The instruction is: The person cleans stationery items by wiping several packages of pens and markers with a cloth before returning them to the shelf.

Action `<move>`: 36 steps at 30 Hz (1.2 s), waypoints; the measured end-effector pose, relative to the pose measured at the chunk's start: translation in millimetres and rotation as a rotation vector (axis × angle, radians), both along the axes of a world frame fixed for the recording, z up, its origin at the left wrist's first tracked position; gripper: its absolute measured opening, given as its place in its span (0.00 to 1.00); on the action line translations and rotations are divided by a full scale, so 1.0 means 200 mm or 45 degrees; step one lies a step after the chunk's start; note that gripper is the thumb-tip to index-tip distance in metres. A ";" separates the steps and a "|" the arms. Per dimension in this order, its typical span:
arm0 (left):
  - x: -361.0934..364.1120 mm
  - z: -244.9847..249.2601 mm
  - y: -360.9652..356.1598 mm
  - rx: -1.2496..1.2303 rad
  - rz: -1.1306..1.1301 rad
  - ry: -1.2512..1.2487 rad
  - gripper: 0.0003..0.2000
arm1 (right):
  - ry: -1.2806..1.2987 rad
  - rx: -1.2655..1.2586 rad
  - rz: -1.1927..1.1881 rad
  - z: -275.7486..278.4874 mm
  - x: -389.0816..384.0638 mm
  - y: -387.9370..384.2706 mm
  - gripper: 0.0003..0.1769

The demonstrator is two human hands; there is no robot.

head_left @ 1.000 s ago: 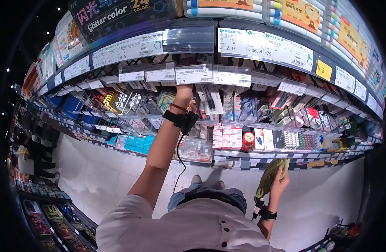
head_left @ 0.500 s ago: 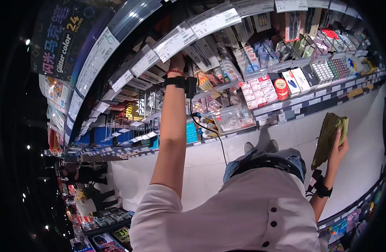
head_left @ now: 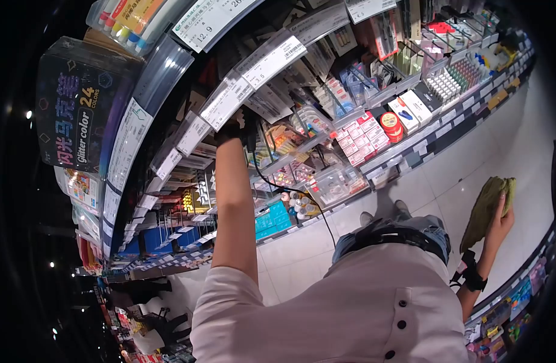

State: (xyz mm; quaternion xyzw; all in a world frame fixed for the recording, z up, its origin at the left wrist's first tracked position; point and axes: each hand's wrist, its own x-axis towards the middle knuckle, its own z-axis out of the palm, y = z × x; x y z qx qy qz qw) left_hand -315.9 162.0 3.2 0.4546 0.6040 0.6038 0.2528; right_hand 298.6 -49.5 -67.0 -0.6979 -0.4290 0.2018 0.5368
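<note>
Clearly, the right grip (head_left: 502, 221) clasps green cloth (head_left: 483, 213), mostly to its left; left grip hidden, state unclear.

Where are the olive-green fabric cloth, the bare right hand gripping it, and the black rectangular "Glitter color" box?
Olive-green fabric cloth (head_left: 482, 212): head view, middle of its broad face.
Bare right hand (head_left: 500, 224): head view, middle of the hand.
Black rectangular "Glitter color" box (head_left: 77, 107): head view, middle of its printed face.

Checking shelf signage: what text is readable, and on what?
"闪光马克笔": black box
"Glitter color": same box
"24 COLORS": same box
"丙烯马克笔": marker pack
"12.9": upper price sign
"26": same sign, cut off
"3.5": lower price label
"3.9": adjoining label
"4.5": top label
Other print: too small or blurred.
</note>
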 end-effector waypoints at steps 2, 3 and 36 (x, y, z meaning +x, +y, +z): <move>0.01 -0.02 0.00 0.003 0.002 0.012 0.18 | 0.003 -0.022 0.031 0.00 -0.01 0.01 0.19; 0.01 -0.02 0.00 0.006 0.004 0.018 0.18 | 0.005 -0.032 0.049 0.00 -0.02 0.01 0.19; 0.13 -0.17 -0.29 0.195 0.290 0.722 0.16 | -0.021 -0.176 0.363 -0.01 -0.22 0.18 0.19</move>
